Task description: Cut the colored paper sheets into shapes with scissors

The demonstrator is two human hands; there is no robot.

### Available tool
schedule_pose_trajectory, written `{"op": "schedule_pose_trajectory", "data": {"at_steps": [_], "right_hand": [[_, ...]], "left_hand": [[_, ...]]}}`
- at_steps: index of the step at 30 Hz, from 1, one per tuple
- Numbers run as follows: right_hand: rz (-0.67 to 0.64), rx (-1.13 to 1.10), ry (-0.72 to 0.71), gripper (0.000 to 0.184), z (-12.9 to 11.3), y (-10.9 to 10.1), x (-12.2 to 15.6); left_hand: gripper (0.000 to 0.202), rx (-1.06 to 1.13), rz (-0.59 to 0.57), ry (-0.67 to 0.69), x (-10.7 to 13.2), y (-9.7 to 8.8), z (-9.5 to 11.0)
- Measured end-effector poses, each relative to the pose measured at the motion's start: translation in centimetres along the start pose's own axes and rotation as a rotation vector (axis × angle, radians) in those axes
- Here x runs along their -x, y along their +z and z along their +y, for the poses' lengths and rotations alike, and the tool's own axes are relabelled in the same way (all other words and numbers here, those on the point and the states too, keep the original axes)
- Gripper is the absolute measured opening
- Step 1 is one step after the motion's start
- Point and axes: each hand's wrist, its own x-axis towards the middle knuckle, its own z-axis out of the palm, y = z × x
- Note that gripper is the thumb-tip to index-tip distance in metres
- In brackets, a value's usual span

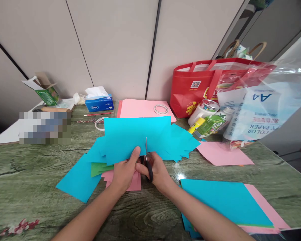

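Right grip (157,169) clasps black-handled scissors (147,164), their tips pointing forward; left grip (124,170) pinches a blue sheet (132,135), its long axis running left to right.

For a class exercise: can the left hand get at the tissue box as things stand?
Probably not directly: the left hand holds a blue sheet, which blocks the straight path to the tissue box.

On the near side of the fingers (135,154), a hand could pass over the table (140,221) between the forearms (95,209), but scissors (149,170) and blue paper (137,130) bar the way just ahead, a stack (223,197) lies rightward, and the bag (183,88) stands well beyond them.
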Motion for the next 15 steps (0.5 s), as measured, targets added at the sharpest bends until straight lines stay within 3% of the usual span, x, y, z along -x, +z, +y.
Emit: {"op": "schedule_pose_trajectory", "data": {"at_steps": [15], "right_hand": [[0.020, 0.012, 0.023, 0.048, -0.18, 0.04, 0.12]], "left_hand": [[0.043, -0.046, 0.045, -0.044, -0.20, -0.34, -0.27]]}}
